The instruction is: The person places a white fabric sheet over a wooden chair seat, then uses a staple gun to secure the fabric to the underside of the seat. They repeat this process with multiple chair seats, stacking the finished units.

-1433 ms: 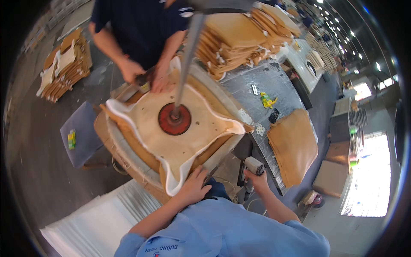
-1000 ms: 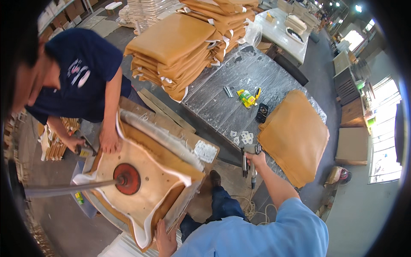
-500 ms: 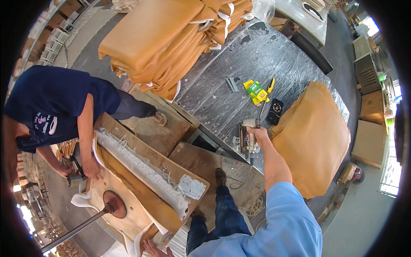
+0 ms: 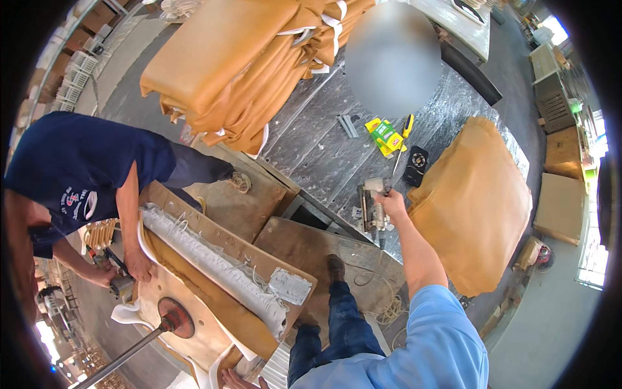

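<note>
Place: a workshop, apparently for upholstery.
Bench (image 4: 308, 133): scuffed grey top, with a yellow-handled screwdriver (image 4: 407, 128) and grey staple-like strips (image 4: 348, 126).
Tan covers (image 4: 214, 55): folded in a thick heap at its far left, with a flatter tan pile (image 4: 483, 201) at its right.
Press: a metal rod (image 4: 123, 358) ending in a red disc (image 4: 180, 318), against a pale panel (image 4: 206, 337) edged with tan material.
Power tools: one gun-shaped tool (image 4: 375, 204) near the bench, another (image 4: 121, 283) with a co-worker (image 4: 91, 168).
Floor: loosely coiled hose (image 4: 390, 311).
Margins: shelving with cartons (image 4: 72, 58), a bright window (image 4: 595, 262).
</note>
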The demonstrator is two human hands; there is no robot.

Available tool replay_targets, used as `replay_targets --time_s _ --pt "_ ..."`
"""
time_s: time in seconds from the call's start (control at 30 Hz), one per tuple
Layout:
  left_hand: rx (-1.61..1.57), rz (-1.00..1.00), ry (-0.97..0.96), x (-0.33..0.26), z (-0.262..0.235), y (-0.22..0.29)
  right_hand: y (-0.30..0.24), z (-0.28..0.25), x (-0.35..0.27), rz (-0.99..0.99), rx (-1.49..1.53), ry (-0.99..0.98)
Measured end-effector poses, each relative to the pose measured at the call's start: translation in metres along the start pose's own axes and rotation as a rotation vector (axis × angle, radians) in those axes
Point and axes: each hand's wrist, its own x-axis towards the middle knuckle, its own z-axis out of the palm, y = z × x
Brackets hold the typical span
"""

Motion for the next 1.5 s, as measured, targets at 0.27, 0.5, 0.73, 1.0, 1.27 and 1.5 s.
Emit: replay_targets --time_s 0.27,0.5,0.73,1.0,1.27,1.5 --pt "-0.203 0.032 -0.024 0.005 0.012 -0.024 0.031 -0.032 -0.006 0.135 -0.098 0.173" --pt "-0.296 0.168 0.06 -0.006 0.013 -0.044 -0.003 0.026 -0.093 -0.125 -0.102 0.122" --pt "-0.477 0.443 0.2 0.002 0.008 -0.085 -0.094 0.14 -0.245 -0.489 -0.024 -0.148" --pt "-0.486 0.436 0.305 0.019 0.02 -0.093 -0.135 0.229 -0.326 -0.863 -0.511 -0.266" --pt "-0.581 0.293 0.506 0.02 0.028 -0.084 -0.141 0.242 -0.351 -0.964 -0.731 -0.278" --pt "-0.483 0.243 0.544 0.023 0.03 -0.076 -0.133 0.251 -0.346 -1.071 -0.728 -0.243"
